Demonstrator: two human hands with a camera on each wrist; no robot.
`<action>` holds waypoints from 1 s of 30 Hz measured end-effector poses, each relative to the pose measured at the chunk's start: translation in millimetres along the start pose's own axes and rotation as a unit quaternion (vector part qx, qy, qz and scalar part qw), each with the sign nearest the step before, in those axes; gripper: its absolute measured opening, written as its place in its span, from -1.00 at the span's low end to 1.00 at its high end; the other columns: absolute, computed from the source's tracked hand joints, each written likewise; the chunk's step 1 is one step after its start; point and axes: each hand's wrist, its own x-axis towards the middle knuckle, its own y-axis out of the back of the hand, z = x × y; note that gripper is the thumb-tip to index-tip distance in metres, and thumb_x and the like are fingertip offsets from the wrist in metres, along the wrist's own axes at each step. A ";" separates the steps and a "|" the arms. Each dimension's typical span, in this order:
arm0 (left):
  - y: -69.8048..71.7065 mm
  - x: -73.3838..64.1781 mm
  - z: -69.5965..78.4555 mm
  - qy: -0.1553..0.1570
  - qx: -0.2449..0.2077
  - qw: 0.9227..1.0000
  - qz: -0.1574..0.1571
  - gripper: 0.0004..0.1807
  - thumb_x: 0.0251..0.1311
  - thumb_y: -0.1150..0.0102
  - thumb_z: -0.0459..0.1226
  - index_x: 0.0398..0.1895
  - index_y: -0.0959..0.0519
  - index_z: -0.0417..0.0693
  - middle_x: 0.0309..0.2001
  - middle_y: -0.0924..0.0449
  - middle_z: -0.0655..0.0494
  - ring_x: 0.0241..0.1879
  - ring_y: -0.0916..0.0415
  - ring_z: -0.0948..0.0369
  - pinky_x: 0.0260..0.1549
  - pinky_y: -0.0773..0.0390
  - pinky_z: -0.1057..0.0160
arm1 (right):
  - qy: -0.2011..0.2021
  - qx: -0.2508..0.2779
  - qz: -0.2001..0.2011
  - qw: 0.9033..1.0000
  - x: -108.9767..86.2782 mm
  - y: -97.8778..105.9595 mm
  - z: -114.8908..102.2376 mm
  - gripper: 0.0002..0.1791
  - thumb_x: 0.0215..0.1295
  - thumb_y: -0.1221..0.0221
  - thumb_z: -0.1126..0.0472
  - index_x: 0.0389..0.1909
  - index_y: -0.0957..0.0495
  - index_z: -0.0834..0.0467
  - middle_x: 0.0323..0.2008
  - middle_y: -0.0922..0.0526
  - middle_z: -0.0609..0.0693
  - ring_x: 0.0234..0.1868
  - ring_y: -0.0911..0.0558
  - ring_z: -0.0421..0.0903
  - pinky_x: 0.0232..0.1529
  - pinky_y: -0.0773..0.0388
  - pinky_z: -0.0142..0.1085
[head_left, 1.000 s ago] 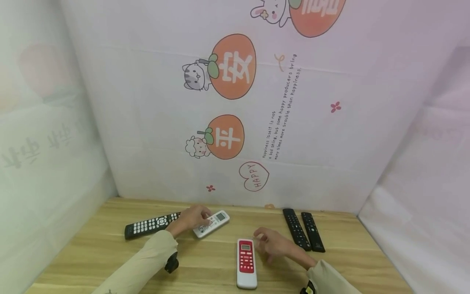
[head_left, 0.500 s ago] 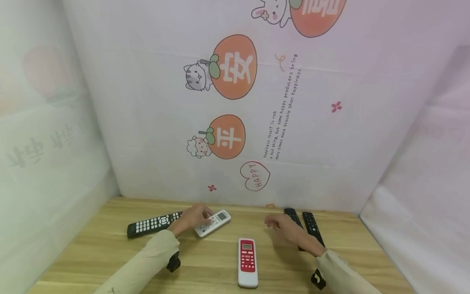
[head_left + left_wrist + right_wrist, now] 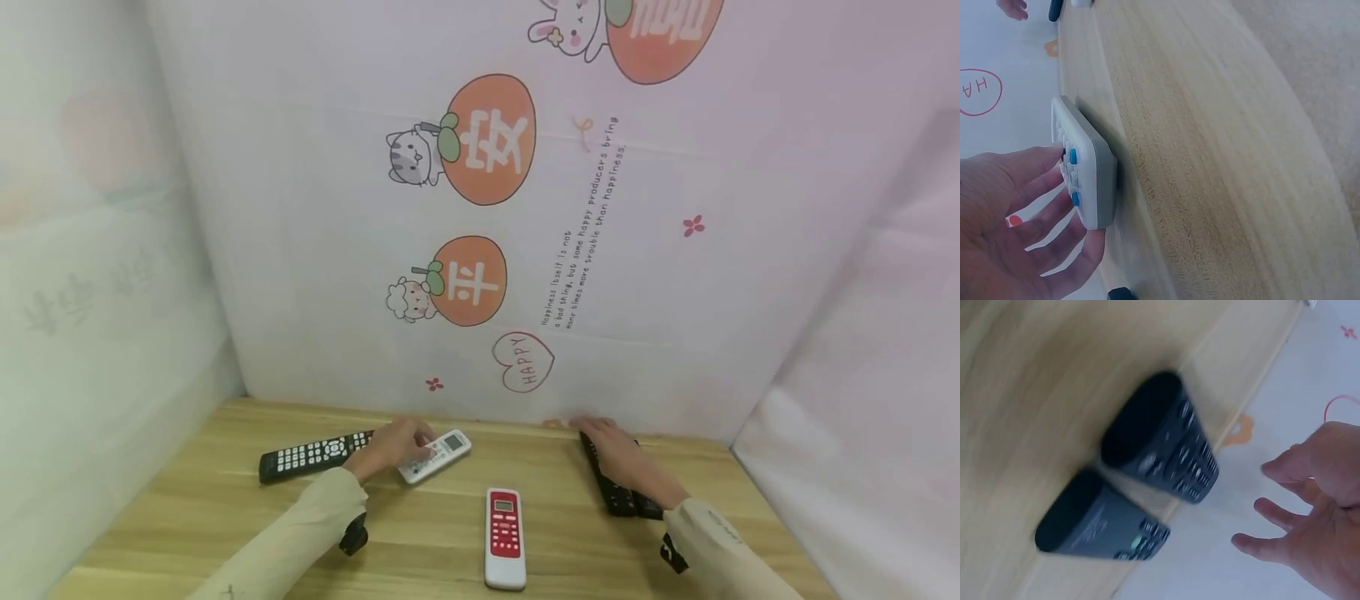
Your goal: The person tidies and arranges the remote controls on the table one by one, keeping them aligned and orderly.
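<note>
Left grip [image 3: 393, 444] is clamped on the white remote [image 3: 452, 443] — thumb on the button face, fingers round the edge — left of centre near the back of the counter [image 3: 420, 542]. Right grip [image 3: 617, 454] hovers over the two black remotes [image 3: 618, 502] at the back right, fingers spread, nothing between them; wrist view shows a gap. I'd guess they're light, stiff plastic, a bit slick, pretty sturdy. Imo grab the long sides around mid-length, clear of the buttons.
</note>
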 end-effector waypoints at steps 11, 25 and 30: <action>0.3 3.3 2.1 -0.010 -0.001 1.000 0.000 -0.66 0.25 -0.41 -0.32 0.08 -0.70 -0.18 -0.12 -0.75 -0.08 -0.26 -0.62 0.17 -0.20 -0.68 0.11 | 0.032 -0.117 -0.105 0.987 -12.4 14.3 6.2 -0.42 0.15 -0.25 0.70 0.16 -0.64 0.20 0.38 -0.46 0.36 0.35 -0.46 0.42 0.16 -0.60 0.22; 1.5 -0.5 4.5 -0.019 0.028 0.999 -0.003 -0.65 0.25 -0.40 -0.32 0.10 -0.69 -0.19 -0.11 -0.74 -0.10 -0.26 -0.62 0.16 -0.21 -0.69 0.11 | 0.107 -0.162 -0.041 0.980 -1.6 -4.0 1.2 -0.68 0.12 -0.47 0.42 -0.18 -0.67 0.03 -0.13 -0.62 0.03 -0.13 -0.61 0.02 -0.23 -0.70 -0.10; 1.8 -1.0 4.4 -0.013 0.031 0.999 -0.003 -0.64 0.25 -0.40 -0.31 0.11 -0.69 -0.17 -0.10 -0.74 -0.11 -0.26 -0.62 0.17 -0.21 -0.69 0.11 | 0.081 -0.123 -0.074 0.986 6.5 0.4 -4.8 -0.54 -0.08 -0.60 0.34 -0.15 -0.63 0.07 -0.23 -0.63 -0.03 -0.21 -0.62 -0.03 -0.17 -0.68 -0.09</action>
